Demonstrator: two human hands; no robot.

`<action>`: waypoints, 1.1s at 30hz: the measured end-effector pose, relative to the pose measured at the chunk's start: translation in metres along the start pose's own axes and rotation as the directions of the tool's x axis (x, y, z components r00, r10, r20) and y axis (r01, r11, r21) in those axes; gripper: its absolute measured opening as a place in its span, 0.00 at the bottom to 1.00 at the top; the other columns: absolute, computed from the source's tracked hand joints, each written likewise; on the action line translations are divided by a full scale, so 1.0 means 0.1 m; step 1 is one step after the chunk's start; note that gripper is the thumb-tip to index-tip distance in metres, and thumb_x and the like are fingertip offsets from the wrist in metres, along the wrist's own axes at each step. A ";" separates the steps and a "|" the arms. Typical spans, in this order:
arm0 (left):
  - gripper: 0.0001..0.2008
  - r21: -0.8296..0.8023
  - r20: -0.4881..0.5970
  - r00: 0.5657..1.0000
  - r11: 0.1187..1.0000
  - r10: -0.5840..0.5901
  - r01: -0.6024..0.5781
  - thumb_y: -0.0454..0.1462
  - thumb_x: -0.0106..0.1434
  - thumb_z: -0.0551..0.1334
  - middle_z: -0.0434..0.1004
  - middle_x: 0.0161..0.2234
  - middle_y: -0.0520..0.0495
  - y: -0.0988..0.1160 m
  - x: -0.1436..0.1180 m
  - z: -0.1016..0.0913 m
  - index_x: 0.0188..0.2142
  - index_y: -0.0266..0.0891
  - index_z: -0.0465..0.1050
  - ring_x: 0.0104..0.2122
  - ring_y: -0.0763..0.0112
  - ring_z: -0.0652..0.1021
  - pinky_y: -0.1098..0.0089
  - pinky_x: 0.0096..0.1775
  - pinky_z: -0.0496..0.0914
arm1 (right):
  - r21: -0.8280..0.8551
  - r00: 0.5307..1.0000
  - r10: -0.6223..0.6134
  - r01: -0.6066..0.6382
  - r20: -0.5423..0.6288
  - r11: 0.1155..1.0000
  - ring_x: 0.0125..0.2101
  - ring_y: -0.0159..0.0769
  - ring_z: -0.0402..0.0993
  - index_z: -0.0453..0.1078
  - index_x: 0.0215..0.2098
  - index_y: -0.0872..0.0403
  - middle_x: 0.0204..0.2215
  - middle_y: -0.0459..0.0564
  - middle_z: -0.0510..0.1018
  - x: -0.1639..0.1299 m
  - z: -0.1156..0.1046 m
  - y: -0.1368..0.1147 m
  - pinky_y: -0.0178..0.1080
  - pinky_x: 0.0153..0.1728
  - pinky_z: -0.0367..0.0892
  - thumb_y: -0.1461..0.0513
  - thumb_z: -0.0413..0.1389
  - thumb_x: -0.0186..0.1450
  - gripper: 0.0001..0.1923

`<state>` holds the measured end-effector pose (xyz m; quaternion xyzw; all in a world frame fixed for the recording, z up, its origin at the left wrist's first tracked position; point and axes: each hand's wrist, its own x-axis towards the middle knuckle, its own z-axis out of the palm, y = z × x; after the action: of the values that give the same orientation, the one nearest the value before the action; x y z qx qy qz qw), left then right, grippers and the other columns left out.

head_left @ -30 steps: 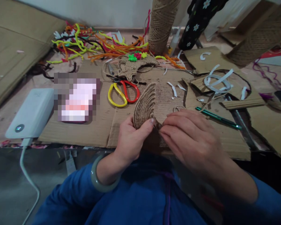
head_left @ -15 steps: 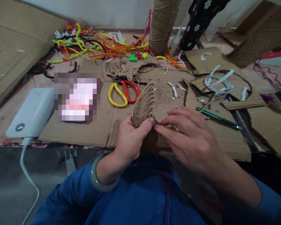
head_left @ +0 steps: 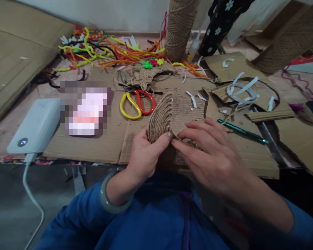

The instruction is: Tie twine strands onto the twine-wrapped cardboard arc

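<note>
My left hand [head_left: 148, 152] is closed on a curved piece of jute cord work [head_left: 159, 119], its rows of brown cord stacked side by side like a fan. The thumb presses on its lower right corner. Close beside it, my right hand [head_left: 211, 152] pinches at the same corner with thumb and forefinger, seemingly on the cord's end, though the fingers mostly hide it. Just beyond the piece lie scissors [head_left: 130, 106] with one yellow and one red handle. Behind them rests a second jute piece [head_left: 151, 74] topped by small green, red and yellow decorations.
A white power bank [head_left: 35, 125] and a blurred-out phone [head_left: 90, 111] lie at left. Colourful pipe cleaners [head_left: 94, 52] heap at the back near a jute cord spool [head_left: 181, 29]. At right are a green pen-like tool [head_left: 242, 131], white strips and a tape ring [head_left: 241, 93].
The view has shifted very slightly. Both hands keep nearly the same position on the jute piece, with only a small movement of the right fingers.
</note>
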<state>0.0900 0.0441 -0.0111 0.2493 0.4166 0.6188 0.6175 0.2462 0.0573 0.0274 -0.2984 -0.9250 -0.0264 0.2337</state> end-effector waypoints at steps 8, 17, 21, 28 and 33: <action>0.09 0.180 -0.013 0.999 0.983 -0.034 0.036 0.36 0.51 0.70 0.79 0.28 0.50 -0.01 -0.03 -0.05 0.32 0.37 0.76 0.28 0.70 0.77 0.71 0.31 0.71 | 0.241 0.963 0.243 -0.265 0.120 0.933 0.33 0.38 0.75 0.72 0.35 0.56 0.31 0.51 0.80 0.25 -0.07 0.21 0.39 0.32 0.68 0.58 0.54 0.65 0.09; 0.09 0.206 0.080 0.996 0.978 -0.032 0.015 0.36 0.53 0.68 0.80 0.32 0.48 -0.02 -0.04 -0.09 0.35 0.37 0.76 0.31 0.70 0.78 0.70 0.35 0.73 | 0.431 0.869 0.305 -0.464 0.389 0.774 0.25 0.33 0.72 0.71 0.27 0.54 0.23 0.45 0.77 0.44 0.00 0.28 0.35 0.25 0.62 0.59 0.54 0.61 0.09; 0.10 0.166 0.062 0.997 0.985 -0.055 0.044 0.38 0.52 0.69 0.80 0.30 0.49 0.00 -0.04 -0.08 0.33 0.37 0.76 0.28 0.72 0.78 0.71 0.33 0.73 | 0.514 0.866 0.297 -0.483 0.403 0.709 0.27 0.33 0.72 0.70 0.28 0.54 0.25 0.45 0.77 0.44 0.03 0.30 0.35 0.26 0.64 0.59 0.54 0.61 0.07; 0.09 0.121 0.079 0.994 0.990 -0.076 0.066 0.38 0.53 0.69 0.81 0.31 0.50 0.00 -0.04 -0.09 0.34 0.39 0.77 0.30 0.71 0.78 0.70 0.35 0.74 | 0.501 0.859 0.325 -0.499 0.396 0.707 0.26 0.34 0.71 0.69 0.27 0.54 0.24 0.46 0.76 0.44 0.09 0.30 0.36 0.27 0.63 0.59 0.53 0.60 0.07; 0.09 0.092 0.079 0.995 0.994 -0.066 0.059 0.38 0.53 0.69 0.81 0.31 0.49 0.00 -0.03 -0.09 0.34 0.39 0.76 0.30 0.69 0.79 0.69 0.34 0.74 | 0.575 0.855 0.339 -0.517 0.393 0.634 0.23 0.30 0.67 0.68 0.26 0.55 0.21 0.44 0.72 0.43 0.09 0.29 0.34 0.23 0.61 0.60 0.54 0.60 0.08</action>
<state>0.0831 0.0392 -0.0147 0.2886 0.4258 0.5692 0.6414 0.2286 0.1063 0.0364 -0.4086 -0.7954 0.3974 0.2059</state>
